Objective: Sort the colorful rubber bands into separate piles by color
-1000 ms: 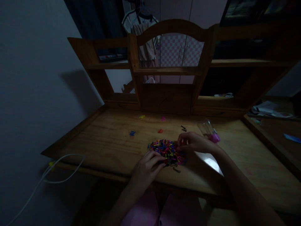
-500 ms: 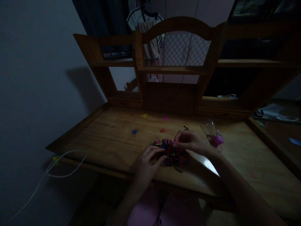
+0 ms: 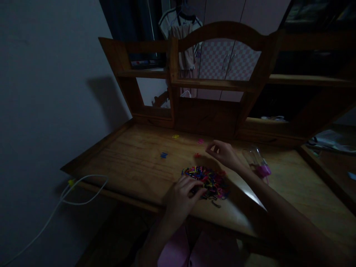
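A pile of small, thin coloured pieces (image 3: 213, 181), which look like rubber bands, lies near the desk's front edge. My left hand (image 3: 185, 193) rests at the pile's left side, fingers curved and thumb apart from them. Raised above the desk beyond the pile, my right hand (image 3: 224, 152) has thumb and forefinger pinched together; anything between them is too small to make out. Behind the pile sit small separate groups: blue pieces (image 3: 164, 155), red-orange pieces (image 3: 197, 155), pink pieces (image 3: 200, 141) and yellow pieces (image 3: 175, 137).
A clear plastic bottle (image 3: 252, 154) with a purple-pink cap lies on the right of the wooden desk (image 3: 122, 155). A wooden shelf unit (image 3: 205, 85) borders the back. A white cable (image 3: 83, 176) loops by the left edge.
My right hand has lifted off the pile and moved away toward the back, near the red-orange and pink groups. My left hand stays beside the pile. The view has shifted slightly.
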Tool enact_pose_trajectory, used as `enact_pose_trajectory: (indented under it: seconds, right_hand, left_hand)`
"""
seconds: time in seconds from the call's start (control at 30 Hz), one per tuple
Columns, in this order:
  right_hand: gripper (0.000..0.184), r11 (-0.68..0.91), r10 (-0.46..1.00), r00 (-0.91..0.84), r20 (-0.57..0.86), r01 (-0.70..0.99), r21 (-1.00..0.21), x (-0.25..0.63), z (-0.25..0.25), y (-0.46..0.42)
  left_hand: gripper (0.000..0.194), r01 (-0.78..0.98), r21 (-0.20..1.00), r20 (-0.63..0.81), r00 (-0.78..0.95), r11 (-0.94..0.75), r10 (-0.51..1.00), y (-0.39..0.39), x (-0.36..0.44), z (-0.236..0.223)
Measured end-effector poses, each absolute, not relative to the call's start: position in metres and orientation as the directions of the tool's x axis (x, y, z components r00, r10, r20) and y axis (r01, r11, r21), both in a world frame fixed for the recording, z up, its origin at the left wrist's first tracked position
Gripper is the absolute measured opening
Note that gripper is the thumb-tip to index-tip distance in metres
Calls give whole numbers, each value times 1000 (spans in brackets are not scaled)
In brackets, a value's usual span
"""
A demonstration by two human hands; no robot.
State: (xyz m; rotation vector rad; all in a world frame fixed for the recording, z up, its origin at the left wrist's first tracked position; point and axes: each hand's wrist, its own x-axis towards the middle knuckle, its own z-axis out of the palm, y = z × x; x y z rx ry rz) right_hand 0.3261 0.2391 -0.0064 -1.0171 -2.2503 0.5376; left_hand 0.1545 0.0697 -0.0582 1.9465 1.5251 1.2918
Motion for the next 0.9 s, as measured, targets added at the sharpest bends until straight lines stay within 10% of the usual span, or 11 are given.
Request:
enact_pose_trajectory:
  seconds: [0.37, 0.9]
  right_hand:
    - [16, 599, 800, -477, 363, 669, -441, 308, -5, 273]
    - [17, 455, 849, -521, 81, 646, -612, 375, -18, 156]
  left_hand:
    - [20, 691, 602, 488, 78, -400, 869, 67, 152, -59]
    - [17, 724, 543, 477, 152, -426, 866, 65, 153, -60]
